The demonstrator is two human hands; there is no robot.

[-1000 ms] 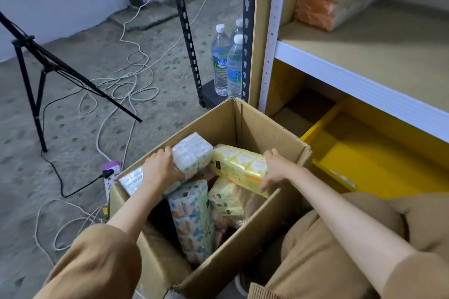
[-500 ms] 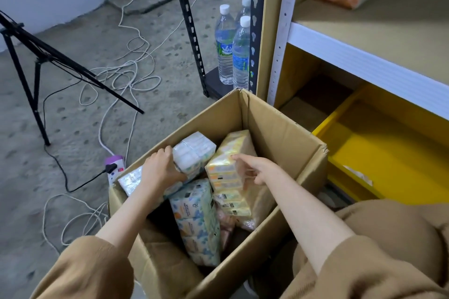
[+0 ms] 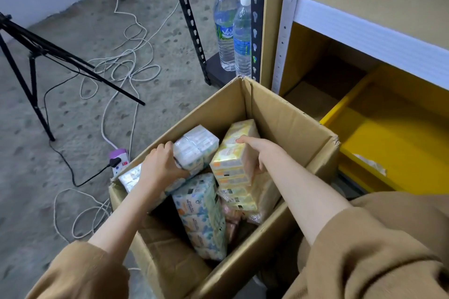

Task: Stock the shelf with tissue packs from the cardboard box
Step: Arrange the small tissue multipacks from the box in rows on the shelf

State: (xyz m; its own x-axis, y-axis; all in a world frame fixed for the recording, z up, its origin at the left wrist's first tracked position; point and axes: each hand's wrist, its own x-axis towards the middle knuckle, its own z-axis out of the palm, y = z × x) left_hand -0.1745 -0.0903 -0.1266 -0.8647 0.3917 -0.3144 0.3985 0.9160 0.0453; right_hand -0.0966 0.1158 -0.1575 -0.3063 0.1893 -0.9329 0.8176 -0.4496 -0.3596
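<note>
An open cardboard box (image 3: 286, 114) stands on the floor and holds several tissue packs. My left hand (image 3: 159, 167) grips a white pack (image 3: 196, 145) at the box's left side. My right hand (image 3: 261, 150) is wrapped over the top end of a yellow pack (image 3: 230, 160), which stands upright in the middle. A blue-patterned pack (image 3: 201, 213) lies lower in the box, with pink packs (image 3: 232, 216) beside it. The shelf (image 3: 379, 29) rises at the right; its wooden board is bare where I can see it.
A yellow bin (image 3: 398, 138) sits under the shelf board. Water bottles (image 3: 233, 29) stand by a black shelf post. White cables (image 3: 126, 65), a power strip (image 3: 119, 160) and a black tripod (image 3: 36, 60) lie on the concrete floor at left.
My right hand moved from the box's right rim into the box and took hold of the yellow pack, which now stands upright. My left hand stays on the white pack.
</note>
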